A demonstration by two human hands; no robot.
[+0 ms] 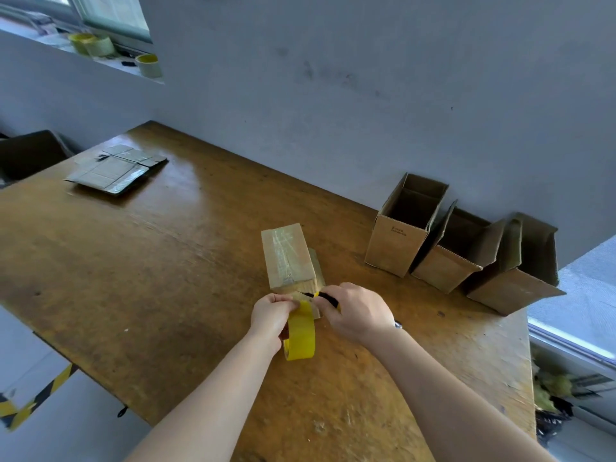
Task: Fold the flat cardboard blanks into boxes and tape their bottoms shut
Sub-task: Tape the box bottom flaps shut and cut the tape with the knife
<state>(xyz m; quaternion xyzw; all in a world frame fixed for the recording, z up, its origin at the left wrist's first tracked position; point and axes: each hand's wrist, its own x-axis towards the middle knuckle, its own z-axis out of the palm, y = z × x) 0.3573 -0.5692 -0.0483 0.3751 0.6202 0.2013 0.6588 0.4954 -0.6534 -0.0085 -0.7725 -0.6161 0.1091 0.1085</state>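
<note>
one box (288, 258) bottom-up, long axis away; left hand (271, 315) tight round tape roll (301, 335), right hand (358, 315) round cutter (328, 299)

Only one view here, worn on the person's head: it looks forward and down over the table (150, 261) from its near side, canted so the far edge runs slantwise. The left hand (271, 316) and right hand (358, 315) lie close under the lens; the wall (366, 95) and boxes (396, 241) stand farther off.
</note>
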